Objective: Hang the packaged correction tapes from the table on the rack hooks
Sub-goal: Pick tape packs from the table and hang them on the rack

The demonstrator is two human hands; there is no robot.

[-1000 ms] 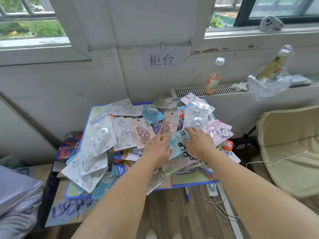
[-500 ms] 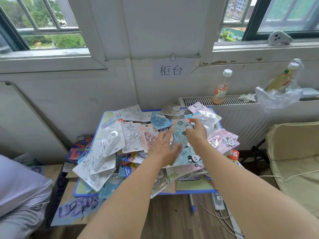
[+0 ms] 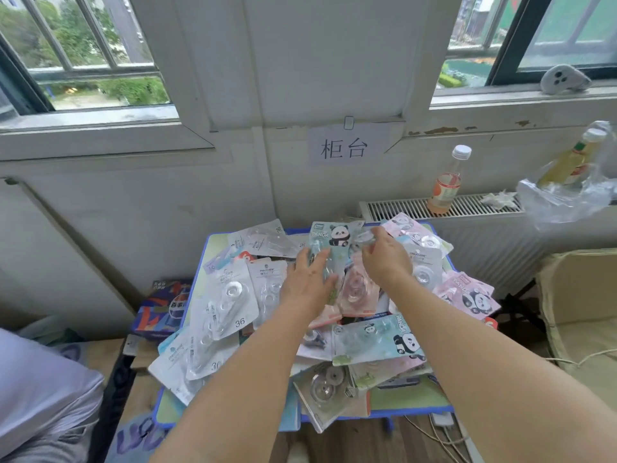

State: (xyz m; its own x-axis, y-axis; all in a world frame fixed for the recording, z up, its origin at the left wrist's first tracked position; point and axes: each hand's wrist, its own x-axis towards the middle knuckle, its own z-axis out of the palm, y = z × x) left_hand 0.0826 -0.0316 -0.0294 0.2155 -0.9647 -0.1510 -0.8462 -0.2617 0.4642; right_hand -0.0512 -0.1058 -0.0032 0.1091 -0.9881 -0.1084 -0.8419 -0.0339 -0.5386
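Both hands raise a blue panda pack over the pile of correction-tape packs.

L hand point(image 3: 309, 284) w/ fingers fairly straight lies against the lower part of the blue panda pack point(image 3: 329, 243), which stands lifted & near upright above the heap; R hand point(image 3: 385, 260) has fingers curled at the pack's upper right edge, but exact pinch can't be told. Remaining packs point(image 3: 230, 305) lie heaped on the blue-rimmed table point(image 3: 203, 252). Bottle point(image 3: 447, 182) stands on the radiator point(image 3: 400, 205) behind.
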